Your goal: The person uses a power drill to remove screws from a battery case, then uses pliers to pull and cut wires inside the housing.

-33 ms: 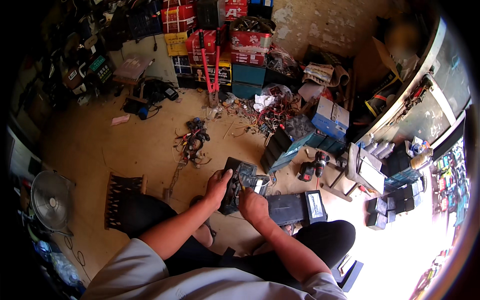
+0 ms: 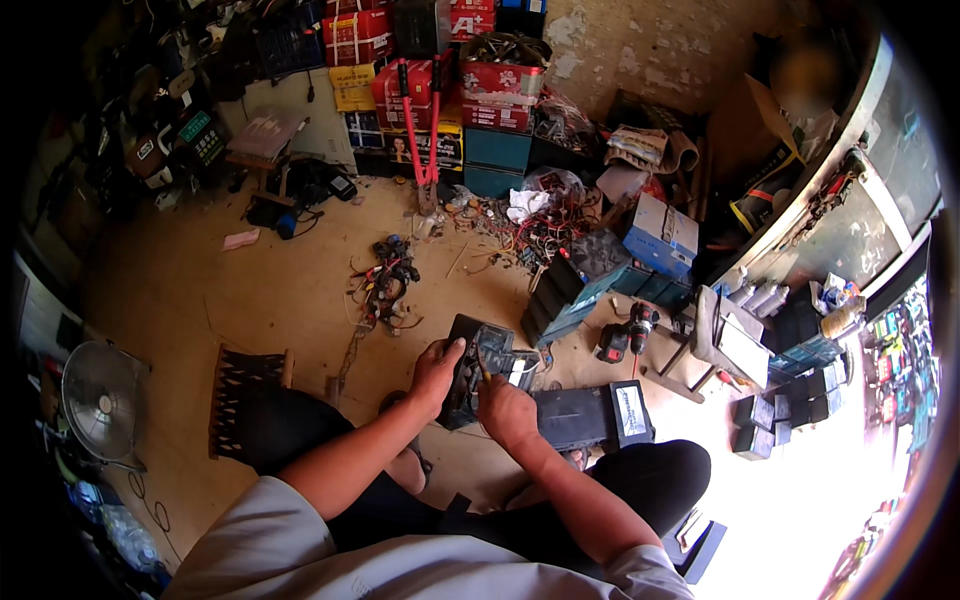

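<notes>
Two bare hands, yours, sit over a black open casing in front of your knees, and almost everything matches the earlier frame, down to the bend of your wrists. Your left hand has stayed at the casing's left side, its grip closed on the edge with the thumb on top. Your right hand has also kept its place over the casing's lower right part, its grip curled around a slim yellow-brown handle that points up and away from you; the working end is too small to make out. A white wire shows at the casing's right side, just beyond your right hand, where it was before. Just right of the casing, the long black case has not shifted, nor has the red-and-black cordless drill beyond it on the floor. The tangle of cables and connectors lies where it did, ahead and to the left, and the red-handled bolt cutters stand as before near the stacked boxes.
</notes>
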